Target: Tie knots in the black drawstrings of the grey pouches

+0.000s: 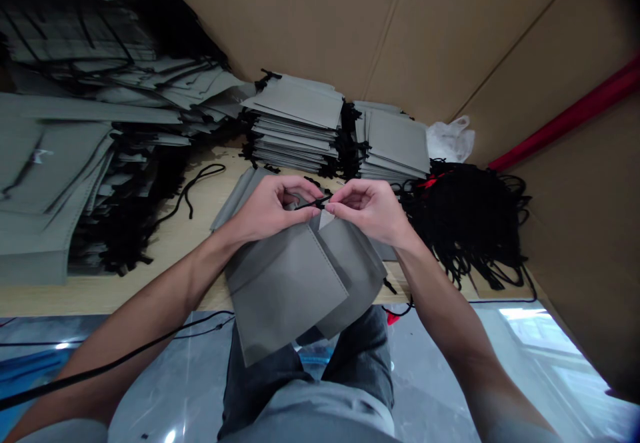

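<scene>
My left hand (270, 210) and my right hand (370, 211) meet over the top edge of a grey fabric pouch (285, 290) that hangs off the table's front edge toward my lap. Both hands are closed in a pinch. Between them runs a short black cord (311, 204) at the pouch's mouth; the left fingers grip the cord and pouch edge, the right fingers pinch the cord's other end. A second grey pouch (350, 263) lies partly under the first, to its right.
Stacks of grey pouches (300, 123) (395, 143) stand at the back of the wooden table (150, 283). A larger heap of pouches (55, 183) fills the left. A tangle of black cords (470, 223) lies right. Cardboard walls (450, 30) rise behind and right.
</scene>
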A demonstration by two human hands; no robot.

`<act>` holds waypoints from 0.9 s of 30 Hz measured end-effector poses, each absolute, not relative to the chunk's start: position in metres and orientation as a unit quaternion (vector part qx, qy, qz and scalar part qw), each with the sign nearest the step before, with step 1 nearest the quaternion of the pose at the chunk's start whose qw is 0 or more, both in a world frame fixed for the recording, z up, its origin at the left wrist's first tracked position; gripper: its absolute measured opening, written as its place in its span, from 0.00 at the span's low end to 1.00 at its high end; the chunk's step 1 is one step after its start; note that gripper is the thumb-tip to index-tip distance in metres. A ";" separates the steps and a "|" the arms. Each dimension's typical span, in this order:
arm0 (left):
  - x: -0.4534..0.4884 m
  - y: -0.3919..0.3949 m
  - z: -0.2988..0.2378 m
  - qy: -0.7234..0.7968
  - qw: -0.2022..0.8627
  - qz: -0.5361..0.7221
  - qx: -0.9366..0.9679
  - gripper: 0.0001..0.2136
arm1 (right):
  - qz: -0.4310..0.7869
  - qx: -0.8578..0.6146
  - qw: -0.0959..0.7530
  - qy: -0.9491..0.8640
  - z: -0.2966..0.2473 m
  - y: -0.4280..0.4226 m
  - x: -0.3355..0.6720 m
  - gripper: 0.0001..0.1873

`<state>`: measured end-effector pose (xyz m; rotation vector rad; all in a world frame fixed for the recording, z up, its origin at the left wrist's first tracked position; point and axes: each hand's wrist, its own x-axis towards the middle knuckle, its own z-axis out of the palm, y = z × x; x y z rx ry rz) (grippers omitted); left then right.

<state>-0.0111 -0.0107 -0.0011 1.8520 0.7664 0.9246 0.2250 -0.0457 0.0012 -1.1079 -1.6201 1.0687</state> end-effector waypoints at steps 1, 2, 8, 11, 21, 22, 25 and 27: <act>-0.011 -0.011 -0.001 0.310 0.455 0.375 0.745 0.14 | 0.430 -0.446 0.438 -0.651 0.001 -0.046 0.224 0.18; -0.011 -0.011 -0.001 0.311 0.458 0.378 0.742 0.13 | 0.431 -0.446 0.437 -0.652 0.001 -0.046 0.224 0.19; -0.011 -0.011 -0.001 0.302 0.470 0.385 0.735 0.11 | 0.446 -0.442 0.428 -0.650 0.003 -0.047 0.224 0.20; -0.012 -0.009 -0.002 0.300 0.476 0.382 0.733 0.13 | 0.466 -0.433 0.418 -0.649 0.003 -0.047 0.225 0.20; -0.017 -0.006 -0.002 0.299 0.503 0.389 0.712 0.12 | 0.441 -0.428 0.380 -0.692 0.004 -0.045 0.227 0.11; -0.017 -0.005 -0.002 0.302 0.499 0.390 0.712 0.12 | 0.442 -0.426 0.380 -0.692 0.004 -0.045 0.227 0.11; -0.017 -0.004 -0.003 0.314 0.481 0.380 0.724 0.12 | 0.444 -0.430 0.381 -0.688 0.005 -0.045 0.227 0.10; -0.017 -0.004 -0.003 0.321 0.469 0.375 0.733 0.13 | 0.445 -0.434 0.385 -0.682 0.006 -0.045 0.228 0.11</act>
